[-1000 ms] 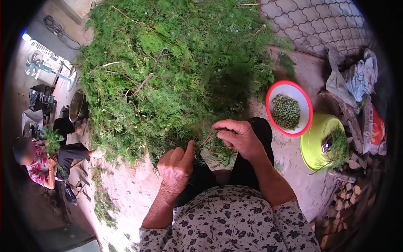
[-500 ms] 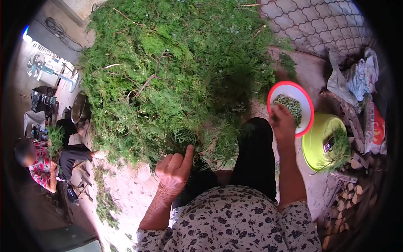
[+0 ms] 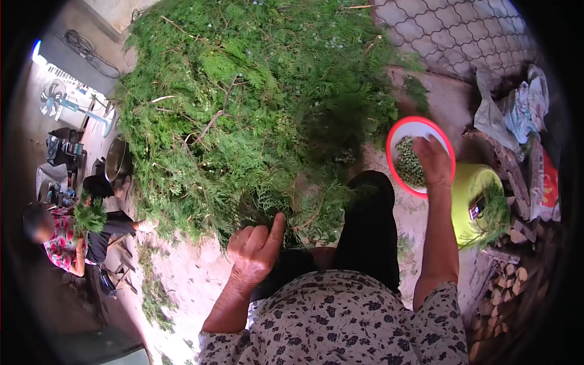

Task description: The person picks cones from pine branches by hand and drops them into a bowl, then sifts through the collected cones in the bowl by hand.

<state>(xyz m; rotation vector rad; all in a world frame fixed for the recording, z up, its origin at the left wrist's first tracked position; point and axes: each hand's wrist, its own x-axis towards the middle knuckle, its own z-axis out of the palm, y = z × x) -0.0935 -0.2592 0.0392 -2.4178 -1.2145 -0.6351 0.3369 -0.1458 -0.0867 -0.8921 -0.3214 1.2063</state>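
My left hand is in front of my lap, its index finger stretched forward and its other fingers curled. It closes at the edge of a leafy cypress sprig; the grip itself is partly hidden. My right hand is over the right side of a white bowl with a red rim, fingers apart and slightly blurred, with nothing visible in them. Small green cones lie in the bowl. A large heap of cypress branches spreads in front of my knees.
Right of the bowl stands a yellow-green tub with sprigs on it. Firewood and sacks lie farther right. At left, another person sits holding greenery near a fan.
My right hand has moved right across the bowl and its fingers have spread, uncovering more cones. My left hand has barely shifted. The other person's bunch of greenery has moved slightly.
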